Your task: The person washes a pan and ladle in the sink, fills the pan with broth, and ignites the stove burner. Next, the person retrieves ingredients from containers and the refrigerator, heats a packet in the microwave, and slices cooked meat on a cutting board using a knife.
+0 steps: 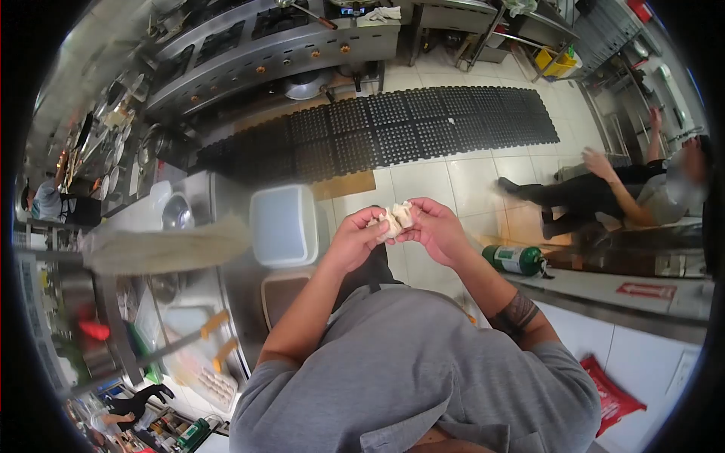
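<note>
Pale, bread-like food [404, 217] sits between both hands, just beyond the grey shirt [408, 355], with a white tub [285, 226] to the left and tiled floor [414, 185] on the far side. The left hand [356, 235] pinches one side of it, the right hand [433, 228] the other; whether it is split through, I cannot tell. Uneven pulling could crumble it — and a slack pinch might drop bits onto the floor.

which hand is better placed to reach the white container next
Probably the left hand: it is nearer the white container, which stands on that side. The right hand is farther across. Both hold the pale item, so either may need to let go first.
</note>
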`<state>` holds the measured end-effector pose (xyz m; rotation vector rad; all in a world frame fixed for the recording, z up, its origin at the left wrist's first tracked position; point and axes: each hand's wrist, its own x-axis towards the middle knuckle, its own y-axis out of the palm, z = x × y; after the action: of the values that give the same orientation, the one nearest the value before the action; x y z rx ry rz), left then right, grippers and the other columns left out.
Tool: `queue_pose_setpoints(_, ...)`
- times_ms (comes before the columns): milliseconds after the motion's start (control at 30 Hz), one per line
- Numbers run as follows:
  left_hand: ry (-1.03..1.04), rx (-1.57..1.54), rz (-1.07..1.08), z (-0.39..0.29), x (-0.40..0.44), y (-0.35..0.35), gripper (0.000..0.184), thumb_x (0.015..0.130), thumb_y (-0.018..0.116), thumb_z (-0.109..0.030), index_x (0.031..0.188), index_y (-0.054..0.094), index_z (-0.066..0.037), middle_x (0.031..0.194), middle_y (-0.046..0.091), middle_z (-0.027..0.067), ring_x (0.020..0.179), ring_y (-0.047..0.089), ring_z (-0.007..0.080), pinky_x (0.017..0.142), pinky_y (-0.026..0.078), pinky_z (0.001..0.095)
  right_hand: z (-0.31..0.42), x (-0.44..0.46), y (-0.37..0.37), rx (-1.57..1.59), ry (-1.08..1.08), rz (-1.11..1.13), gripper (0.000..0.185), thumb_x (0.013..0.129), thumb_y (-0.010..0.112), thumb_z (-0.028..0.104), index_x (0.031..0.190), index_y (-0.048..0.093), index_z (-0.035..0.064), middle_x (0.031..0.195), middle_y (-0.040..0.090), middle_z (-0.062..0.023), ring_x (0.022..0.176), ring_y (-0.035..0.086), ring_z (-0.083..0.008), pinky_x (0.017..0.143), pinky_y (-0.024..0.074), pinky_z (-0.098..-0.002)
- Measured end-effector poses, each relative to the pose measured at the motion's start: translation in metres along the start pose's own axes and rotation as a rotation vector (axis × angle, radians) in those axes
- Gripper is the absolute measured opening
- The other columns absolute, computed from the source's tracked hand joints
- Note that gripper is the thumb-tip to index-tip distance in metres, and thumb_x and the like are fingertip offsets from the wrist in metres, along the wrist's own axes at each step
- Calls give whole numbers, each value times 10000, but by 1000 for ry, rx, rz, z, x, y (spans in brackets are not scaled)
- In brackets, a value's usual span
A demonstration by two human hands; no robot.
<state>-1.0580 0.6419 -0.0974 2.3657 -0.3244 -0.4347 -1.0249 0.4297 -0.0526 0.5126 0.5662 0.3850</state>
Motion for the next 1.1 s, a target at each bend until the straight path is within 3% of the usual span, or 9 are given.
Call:
queue_pose_setpoints(200,-75,-156,-103,-61,160,-39,193,981,697,-119,1141,657,-18,1029,700,78,885,675,162,776,546,312,70,144,-21,227,8,-112,202,1062,536,118,1256,533,62,1150,657,-109,1006,669,-251,846,589,-391)
queue_pose_setpoints(267,-123,329,-100,-87,213,-49,191,1015,664,-161,1151,644,-28,1033,681,79,837,647,155,724,527,282,92,185,-28,14,-93,-146,204,1044,561,91,1244,535,65,1149,657,-107,1006,667,-243,848,586,-385)
queue_pose_setpoints(333,-144,419,-95,-121,261,-43,191,1015,672,-191,1130,643,-42,973,646,43,809,603,132,705,504,283,121,226,-35,-175,-205,-174,212,1026,586,64,1233,536,68,1148,657,-106,1006,665,-235,849,582,-378)
queue_pose_setpoints(467,-240,-16,-26,-176,345,-46,226,1006,664,-163,1195,603,-55,968,586,4,899,571,118,794,493,299,191,300,-63,123,-261,-188,255,983,665,42,1201,534,50,1129,646,-109,985,664,-206,814,591,-359)
queue_pose_setpoints(600,-162,274,-92,-188,429,-85,348,988,624,-78,1316,510,-50,1030,612,47,966,607,140,857,513,321,218,393,-93,-32,-189,-193,213,982,650,20,1176,571,56,1125,656,-101,999,676,-219,839,600,-369)
queue_pose_setpoints(667,-82,826,-216,-205,470,-92,375,968,639,-46,1314,499,-21,1082,625,92,977,637,163,832,534,341,225,450,-112,-86,-74,-183,216,981,645,7,1178,568,48,1101,652,-108,971,685,-221,824,611,-359)
queue_pose_setpoints(800,373,1263,-402,-268,579,-104,310,899,721,-80,1186,638,3,1085,642,209,994,662,358,866,538,411,291,579,-122,-230,-164,-165,251,945,655,-7,1179,568,-2,1060,657,-102,960,684,-187,767,609,-334)
queue_pose_setpoints(1000,683,1322,-556,-402,803,-152,314,887,721,-74,1196,683,-30,1173,680,203,1056,665,379,908,537,425,442,824,-114,-625,-647,-161,276,904,713,120,1149,615,38,1002,695,-126,929,669,-201,823,542,-346)
queue_pose_setpoints(1100,440,1385,-691,-432,901,-209,389,877,741,-172,1240,693,-41,1180,706,238,1079,692,377,926,536,416,469,948,-136,-957,-514,-264,308,859,691,205,1106,664,23,1086,714,-185,972,704,-364,869,553,-471)
